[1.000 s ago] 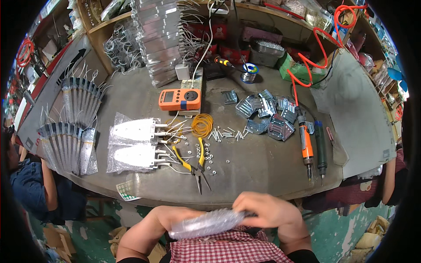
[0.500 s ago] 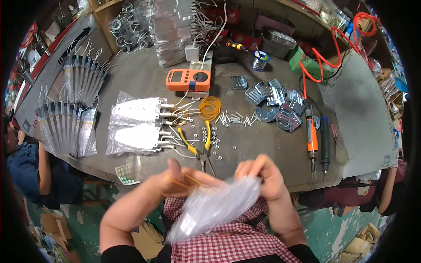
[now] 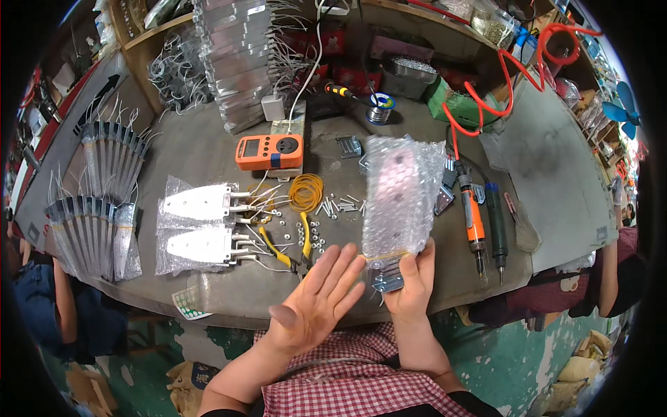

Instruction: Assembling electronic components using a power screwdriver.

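Observation:
My right hand (image 3: 415, 286) grips the lower end of a bubble-wrapped flat part (image 3: 401, 194), which stands up over the table. A yellow rubber band (image 3: 381, 258) crosses the wrap near that end. Below the band a shiny blue-grey metal bracket (image 3: 389, 279) sticks out of the wrap. My left hand (image 3: 314, 304) is open just left of the package, fingers stretched and apart, its fingertips close to the band. Yellow-handled pliers (image 3: 306, 240) lie behind my left hand, partly hidden by it. The package covers most of a pile of metal brackets (image 3: 445, 198).
Two white plates on bubble wrap (image 3: 198, 244) lie left, with rubber bands (image 3: 306, 192), screws (image 3: 339, 206) and small nuts beside them. An orange meter (image 3: 269, 151) stands behind. Wrapped parts (image 3: 114, 163) fan out far left. An orange electric screwdriver (image 3: 474, 222) lies right.
The bubble-wrapped part has swung up from my lap to over the table, in my right hand. The rubber band has passed from my left hand onto the wrap. My left hand has opened.

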`<state>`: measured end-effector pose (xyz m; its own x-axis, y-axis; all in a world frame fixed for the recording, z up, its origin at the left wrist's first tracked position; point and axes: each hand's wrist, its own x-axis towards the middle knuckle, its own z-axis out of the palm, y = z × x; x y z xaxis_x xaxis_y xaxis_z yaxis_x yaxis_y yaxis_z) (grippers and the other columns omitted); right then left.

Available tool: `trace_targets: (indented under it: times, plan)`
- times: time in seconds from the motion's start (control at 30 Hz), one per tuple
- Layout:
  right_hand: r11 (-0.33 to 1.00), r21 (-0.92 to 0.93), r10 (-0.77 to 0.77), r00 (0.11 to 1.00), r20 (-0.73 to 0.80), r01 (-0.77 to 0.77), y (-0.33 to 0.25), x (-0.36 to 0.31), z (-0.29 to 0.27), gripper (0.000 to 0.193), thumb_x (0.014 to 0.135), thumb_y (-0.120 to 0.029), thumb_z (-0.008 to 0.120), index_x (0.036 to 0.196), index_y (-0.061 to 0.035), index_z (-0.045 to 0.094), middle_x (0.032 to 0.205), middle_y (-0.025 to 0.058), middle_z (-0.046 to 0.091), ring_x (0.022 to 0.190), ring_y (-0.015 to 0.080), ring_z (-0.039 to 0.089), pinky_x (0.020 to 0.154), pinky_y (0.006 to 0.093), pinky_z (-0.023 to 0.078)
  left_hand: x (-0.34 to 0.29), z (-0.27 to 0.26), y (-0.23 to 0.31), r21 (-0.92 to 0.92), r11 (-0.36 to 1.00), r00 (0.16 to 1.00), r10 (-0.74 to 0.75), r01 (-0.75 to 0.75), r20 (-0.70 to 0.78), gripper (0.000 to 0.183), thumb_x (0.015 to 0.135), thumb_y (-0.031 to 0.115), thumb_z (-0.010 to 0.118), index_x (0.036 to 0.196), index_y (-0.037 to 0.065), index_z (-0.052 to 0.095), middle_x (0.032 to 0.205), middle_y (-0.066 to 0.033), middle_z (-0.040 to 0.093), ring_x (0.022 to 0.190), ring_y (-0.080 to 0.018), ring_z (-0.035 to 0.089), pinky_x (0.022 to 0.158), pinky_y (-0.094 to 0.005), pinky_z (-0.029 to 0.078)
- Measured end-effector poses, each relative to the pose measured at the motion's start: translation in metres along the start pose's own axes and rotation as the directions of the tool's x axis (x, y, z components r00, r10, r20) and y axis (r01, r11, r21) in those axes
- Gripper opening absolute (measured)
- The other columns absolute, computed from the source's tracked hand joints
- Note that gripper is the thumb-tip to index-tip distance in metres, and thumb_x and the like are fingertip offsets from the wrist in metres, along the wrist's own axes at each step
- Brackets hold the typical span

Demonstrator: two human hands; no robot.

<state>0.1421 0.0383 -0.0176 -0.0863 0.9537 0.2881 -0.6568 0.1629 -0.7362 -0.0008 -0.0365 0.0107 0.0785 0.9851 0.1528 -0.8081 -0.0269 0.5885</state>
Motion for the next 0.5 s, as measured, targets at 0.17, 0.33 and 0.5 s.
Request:
trace_targets:
  times: [0.17, 0.33, 0.5]
  plan:
    - [0.804, -0.594, 0.227, 0.904, 0.363, 0.037, -0.053, 0.009, -0.030, 0.038, 0.072, -0.002, 0.072, 0.096, -0.0036, 0.043, 0.095, 0.0117, 0.057, 0.088, 0.0173, 0.057, 0.074, 0.0297, 0.049, -0.009, -0.045, 0.003, -0.132, 0.938, 0.915, -0.270, 0.320, 0.301, 0.112, 0.064, 0.079, 0.043, 0.142, 0.005, 0.012, 0.148, -0.0142, 0.012, 0.136, -0.0285, 0.015, 0.111, -0.0468, 0.010]
    - [0.680, -0.701, 0.448, 0.636, 0.628, 0.213, -0.096, 0.028, -0.020, 0.031, 0.069, -0.004, 0.072, 0.090, -0.0031, 0.049, 0.094, 0.0102, 0.057, 0.085, 0.0252, 0.057, 0.072, 0.0322, 0.047, -0.031, -0.041, -0.004, -0.274, 0.844, 0.885, -0.418, 0.462, 0.205, 0.085, 0.080, 0.066, 0.043, 0.134, 0.001, 0.036, 0.139, -0.0164, 0.035, 0.131, -0.0312, 0.028, 0.109, -0.0497, 0.018]
    - [0.658, -0.626, 0.540, 0.317, 0.780, 0.418, -0.098, 0.008, 0.002, 0.022, 0.080, -0.015, 0.061, 0.093, -0.0004, 0.050, 0.089, 0.0110, 0.051, 0.087, 0.0283, 0.052, 0.076, 0.0360, 0.045, -0.016, -0.045, 0.031, 0.705, 0.682, 0.551, -0.670, 0.191, 0.498, 0.073, 0.078, 0.041, 0.064, 0.129, -0.005, 0.040, 0.129, -0.0172, 0.047, 0.115, -0.0219, 0.048, 0.097, -0.0329, 0.038]
